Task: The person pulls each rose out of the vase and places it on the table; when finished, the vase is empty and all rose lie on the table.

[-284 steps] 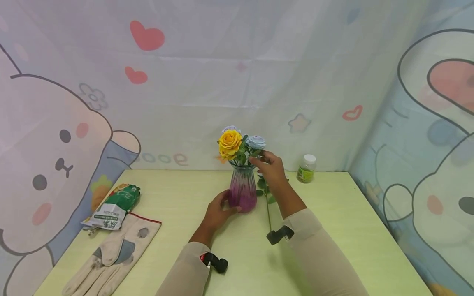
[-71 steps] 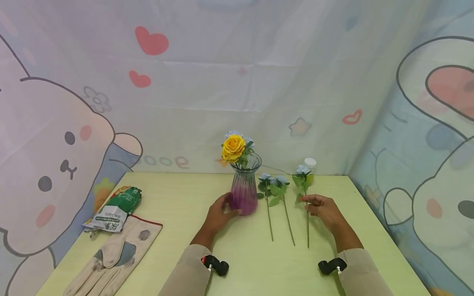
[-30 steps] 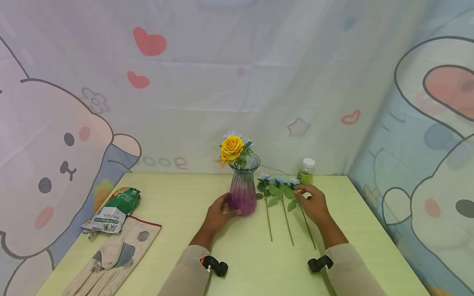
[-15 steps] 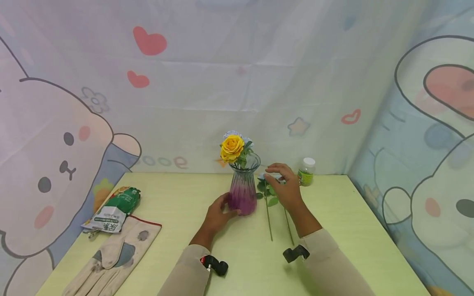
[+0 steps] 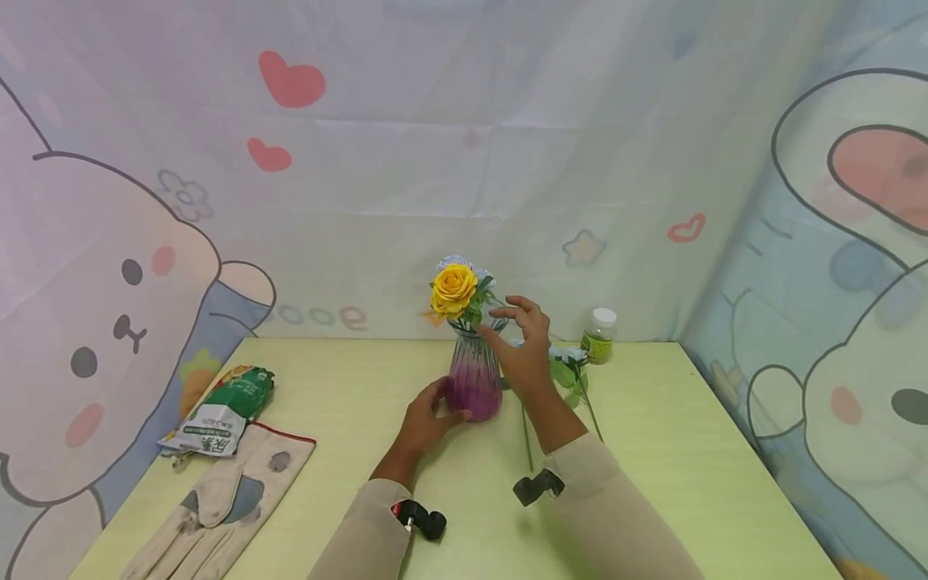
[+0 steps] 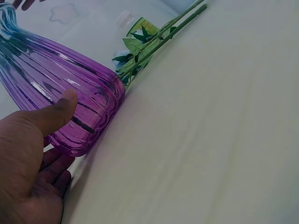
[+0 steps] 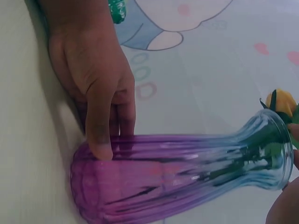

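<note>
My left hand (image 5: 426, 420) holds the glass vase (image 5: 474, 379) low on its purple base, the thumb in front and the fingers around the side. Inside the vase stand a yellow rose (image 5: 453, 291) and pale blue roses (image 5: 484, 278), leaning left. My right hand (image 5: 528, 348) is at the vase's clear rim, thumb and forefinger apart with a gap between them; nothing shows gripped there. In the right wrist view, its fingertips (image 7: 294, 131) show only at the edge. A blue rose (image 5: 569, 354) lies on the table to the right; others are partly hidden behind the right hand and arm.
A white-capped jar (image 5: 599, 336) stands at the back right. On the left lie a pair of pale work gloves (image 5: 239, 487) and a green-and-white packet (image 5: 225, 411). A printed cloth backdrop (image 5: 406, 161) rises behind the table's back edge.
My right hand has left the rightmost blue rose on the table and moved left to the vase rim. A blue rose earlier in the vase lies on the table. The left hand stays put.
</note>
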Action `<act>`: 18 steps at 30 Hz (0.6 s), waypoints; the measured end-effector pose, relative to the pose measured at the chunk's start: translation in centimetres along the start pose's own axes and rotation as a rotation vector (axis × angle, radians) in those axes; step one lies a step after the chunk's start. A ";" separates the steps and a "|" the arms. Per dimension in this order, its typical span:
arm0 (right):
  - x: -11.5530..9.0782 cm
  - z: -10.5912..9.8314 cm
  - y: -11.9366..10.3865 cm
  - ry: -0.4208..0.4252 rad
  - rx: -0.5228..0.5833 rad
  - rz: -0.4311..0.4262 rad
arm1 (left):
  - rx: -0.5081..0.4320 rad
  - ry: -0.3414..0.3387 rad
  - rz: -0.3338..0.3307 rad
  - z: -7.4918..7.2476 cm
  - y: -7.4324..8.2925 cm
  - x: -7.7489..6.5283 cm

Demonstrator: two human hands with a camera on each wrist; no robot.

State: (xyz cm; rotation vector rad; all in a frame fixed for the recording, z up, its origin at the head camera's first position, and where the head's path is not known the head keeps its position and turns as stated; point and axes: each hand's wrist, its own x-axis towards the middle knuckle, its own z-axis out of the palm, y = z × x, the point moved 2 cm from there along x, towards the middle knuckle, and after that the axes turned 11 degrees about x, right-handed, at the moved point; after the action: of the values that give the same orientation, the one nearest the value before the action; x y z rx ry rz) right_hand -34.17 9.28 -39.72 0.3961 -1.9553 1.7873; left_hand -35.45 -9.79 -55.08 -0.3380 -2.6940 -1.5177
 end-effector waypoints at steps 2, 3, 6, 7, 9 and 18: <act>0.1 0.5 -0.1 0.017 -0.031 0.008 | 0.004 -0.001 -0.002 0.0 -0.1 0.0; 0.1 0.8 -0.2 0.031 -0.042 0.012 | 0.007 0.000 0.002 0.0 -0.1 0.0; 0.2 1.4 -0.2 0.077 -0.062 0.021 | 0.001 -0.001 -0.001 0.1 -0.3 0.1; 0.2 1.5 -0.2 0.093 -0.066 0.025 | -0.002 -0.001 -0.001 0.1 -0.3 0.1; 0.3 1.9 -0.1 0.120 -0.071 0.033 | -0.003 0.001 0.000 0.2 -0.3 0.1; 0.4 3.2 -1.0 0.176 -0.071 0.099 | -0.012 0.004 -0.018 0.2 -0.1 0.1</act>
State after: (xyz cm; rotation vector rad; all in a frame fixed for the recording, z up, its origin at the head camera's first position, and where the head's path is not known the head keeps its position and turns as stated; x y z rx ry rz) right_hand -34.43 6.05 -38.80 0.1151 -1.9375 1.7424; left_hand -35.58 -9.65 -55.23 -0.3112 -2.6935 -1.5382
